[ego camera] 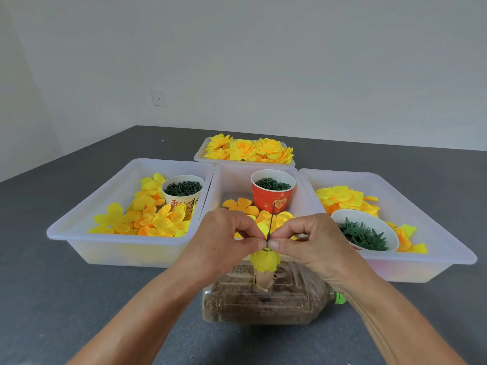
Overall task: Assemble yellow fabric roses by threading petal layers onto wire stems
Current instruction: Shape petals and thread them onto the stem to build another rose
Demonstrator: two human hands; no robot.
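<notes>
Left hand (pixel 226 239) and right hand (pixel 308 242) pinch wire stem (pixel 270 225) above rosebud (pixel 264 260)

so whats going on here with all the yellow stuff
A person is building a fabric rose. Both the left hand and right hand pinch a thin green wire stem that stands upright, just above a yellow flower head already on it. The flower sits over a holder on a plastic bottle lying on its side. Trays behind hold loose petals, cups of green parts, and finished roses.
</notes>
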